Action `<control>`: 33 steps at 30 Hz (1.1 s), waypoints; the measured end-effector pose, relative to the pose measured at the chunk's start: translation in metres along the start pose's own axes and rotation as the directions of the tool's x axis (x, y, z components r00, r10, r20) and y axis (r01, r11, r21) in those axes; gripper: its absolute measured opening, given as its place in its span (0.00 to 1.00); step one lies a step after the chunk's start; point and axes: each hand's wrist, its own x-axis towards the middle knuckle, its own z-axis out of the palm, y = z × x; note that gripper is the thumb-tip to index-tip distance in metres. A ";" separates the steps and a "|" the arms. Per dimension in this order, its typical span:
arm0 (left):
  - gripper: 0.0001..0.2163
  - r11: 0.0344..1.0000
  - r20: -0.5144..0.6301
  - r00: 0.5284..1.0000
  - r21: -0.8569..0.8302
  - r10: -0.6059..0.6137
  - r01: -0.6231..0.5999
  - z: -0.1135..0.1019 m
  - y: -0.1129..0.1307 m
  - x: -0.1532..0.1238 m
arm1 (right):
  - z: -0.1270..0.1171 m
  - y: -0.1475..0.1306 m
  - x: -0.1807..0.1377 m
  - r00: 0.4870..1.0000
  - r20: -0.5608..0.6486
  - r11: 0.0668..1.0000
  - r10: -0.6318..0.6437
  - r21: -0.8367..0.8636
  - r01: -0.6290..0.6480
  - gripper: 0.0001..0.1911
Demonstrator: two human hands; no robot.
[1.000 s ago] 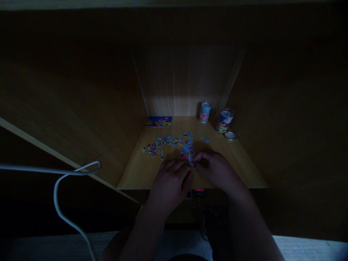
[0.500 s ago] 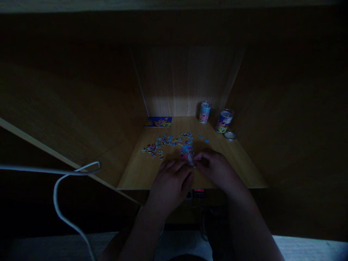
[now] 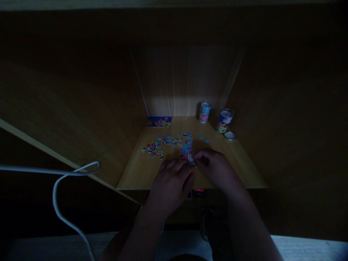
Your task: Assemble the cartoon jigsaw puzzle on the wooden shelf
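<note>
A partly joined jigsaw puzzle (image 3: 187,151), pink and light blue, lies on the wooden surface in front of me. My left hand (image 3: 174,177) rests flat at its lower left, with the fingers stretched out over its near edge. At its lower right corner, my right hand (image 3: 210,163) has thumb and forefinger pinched together on a puzzle piece (image 3: 194,164), which is mostly covered by the fingers. Beyond both hands, several loose jigsaw pieces (image 3: 170,140) spread across the surface, with more to the left. The dim light hides fine detail.
Two printed cans (image 3: 204,113) (image 3: 224,121) stand at the back right, with a round lid (image 3: 230,136) beside the nearer one. A blue picture card (image 3: 159,121) lies at the back left. Wooden panels enclose the sides and back. A white cable (image 3: 58,203) hangs at left.
The pale part by my right fingertips has shifted and now shows lower and flatter at the puzzle's near right corner. Both hands have stayed almost in place.
</note>
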 end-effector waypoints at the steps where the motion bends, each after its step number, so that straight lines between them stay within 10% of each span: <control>1: 0.13 1.000 0.000 1.000 -0.001 -0.001 0.001 0.000 0.000 0.000 | 0.000 0.000 0.000 1.000 0.001 1.000 0.007 0.006 -0.007 0.08; 20: 0.13 1.000 0.032 0.999 0.013 -0.017 0.017 -0.001 0.001 -0.001 | 0.001 -0.002 0.000 0.999 0.048 1.000 0.003 0.021 -0.004 0.08; 33: 0.04 0.996 -0.038 0.997 -0.053 0.066 -0.067 0.004 -0.004 -0.002 | 0.003 -0.004 0.000 0.988 -0.129 0.995 -0.088 -0.068 0.079 0.09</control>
